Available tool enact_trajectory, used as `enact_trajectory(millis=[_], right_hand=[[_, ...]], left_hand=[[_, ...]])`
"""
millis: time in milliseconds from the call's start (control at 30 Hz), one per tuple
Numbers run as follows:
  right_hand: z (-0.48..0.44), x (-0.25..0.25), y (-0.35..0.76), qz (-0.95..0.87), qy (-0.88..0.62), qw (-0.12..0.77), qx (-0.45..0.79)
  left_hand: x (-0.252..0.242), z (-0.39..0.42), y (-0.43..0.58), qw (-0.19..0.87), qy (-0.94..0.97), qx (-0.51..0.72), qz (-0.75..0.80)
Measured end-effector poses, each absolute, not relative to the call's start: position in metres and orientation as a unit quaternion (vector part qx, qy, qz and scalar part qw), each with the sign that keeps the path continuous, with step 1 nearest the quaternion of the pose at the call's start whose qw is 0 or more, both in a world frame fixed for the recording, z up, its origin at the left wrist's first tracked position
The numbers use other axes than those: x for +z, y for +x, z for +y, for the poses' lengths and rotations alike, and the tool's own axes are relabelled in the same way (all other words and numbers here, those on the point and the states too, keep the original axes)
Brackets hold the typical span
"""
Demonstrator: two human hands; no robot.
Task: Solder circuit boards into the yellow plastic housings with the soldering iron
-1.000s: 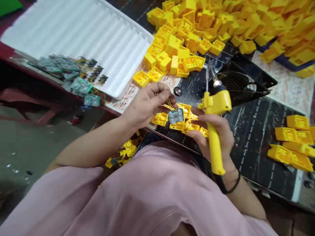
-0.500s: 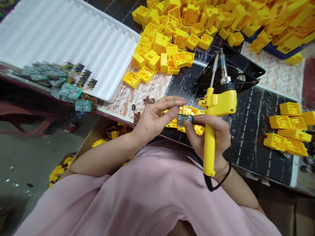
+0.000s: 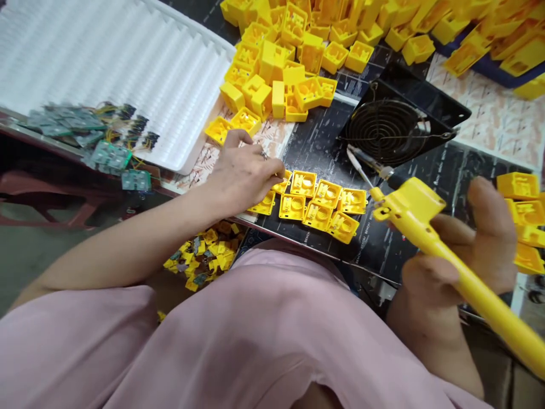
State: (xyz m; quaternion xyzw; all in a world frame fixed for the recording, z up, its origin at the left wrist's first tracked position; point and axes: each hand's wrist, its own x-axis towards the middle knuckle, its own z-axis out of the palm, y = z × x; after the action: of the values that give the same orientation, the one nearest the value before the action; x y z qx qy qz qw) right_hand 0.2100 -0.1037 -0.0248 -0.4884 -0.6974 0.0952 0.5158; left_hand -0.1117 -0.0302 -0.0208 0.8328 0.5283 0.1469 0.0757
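My right hand [image 3: 464, 250] is closed around the yellow handle of a soldering gun [image 3: 417, 210]. The gun slants up to the left, its metal tip end in front of a black fan [image 3: 383, 130]. My left hand [image 3: 247, 173] bends palm down over the bench edge, at the left end of a double row of open yellow plastic housings [image 3: 327, 194]. Its knuckles hide the fingertips, so whether they pinch anything does not show. One housing [image 3: 263, 203] lies partly under this hand.
A heap of yellow housings [image 3: 272, 59] covers the back. Green circuit boards [image 3: 111, 156] with wires lie on a white ribbed tray [image 3: 97, 68] at left. More housings [image 3: 520, 186] are at right. Below the bench edge, a box holds yellow pieces [image 3: 208, 255].
My right hand has swung right with the soldering gun, and the small circuit board it pinched is out of sight. My left hand has moved left and away, uncovering the double row of housings.
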Motion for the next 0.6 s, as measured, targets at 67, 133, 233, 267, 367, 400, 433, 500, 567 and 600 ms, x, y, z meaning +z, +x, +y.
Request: enact_trajectory(millis=[67, 133, 233, 267, 367, 400, 433, 500, 567, 600], right_hand=[[-0.101, -0.025, 0.211, -0.655, -0.512, 0.555, 0.022], [-0.096, -0.028, 0.208, -0.618, -0.523, 0.587, -0.010], [-0.094, -0.034, 0.203, -0.616, -0.522, 0.588, 0.047], [-0.094, -0.036, 0.203, -0.636, -0.512, 0.573, 0.077], [-0.096, -0.043, 0.203, -0.708, -0.468, 0.515, 0.121], [-0.095, -0.044, 0.204, -0.724, -0.454, 0.506, 0.120], [-0.094, -0.045, 0.204, -0.738, -0.439, 0.499, 0.116], [-0.089, -0.045, 0.202, -0.757, -0.408, 0.499, 0.110], [-0.083, -0.044, 0.198, -0.772, -0.381, 0.496, 0.109], [-0.080, -0.044, 0.196, -0.781, -0.370, 0.491, 0.107]], left_hand=[[-0.035, -0.025, -0.106, 0.056, 0.840, 0.133, 0.524], [-0.045, -0.022, -0.099, 0.045, 0.842, 0.142, 0.519], [-0.048, -0.018, -0.090, 0.037, 0.846, 0.140, 0.513], [-0.048, -0.018, -0.088, 0.035, 0.848, 0.131, 0.512], [-0.045, -0.015, -0.086, 0.041, 0.855, 0.103, 0.507], [-0.045, -0.013, -0.085, 0.043, 0.855, 0.101, 0.506], [-0.044, -0.012, -0.086, 0.046, 0.855, 0.104, 0.506], [-0.044, -0.010, -0.085, 0.053, 0.854, 0.111, 0.506], [-0.045, -0.007, -0.085, 0.063, 0.853, 0.121, 0.504], [-0.046, -0.006, -0.084, 0.070, 0.853, 0.128, 0.502]])
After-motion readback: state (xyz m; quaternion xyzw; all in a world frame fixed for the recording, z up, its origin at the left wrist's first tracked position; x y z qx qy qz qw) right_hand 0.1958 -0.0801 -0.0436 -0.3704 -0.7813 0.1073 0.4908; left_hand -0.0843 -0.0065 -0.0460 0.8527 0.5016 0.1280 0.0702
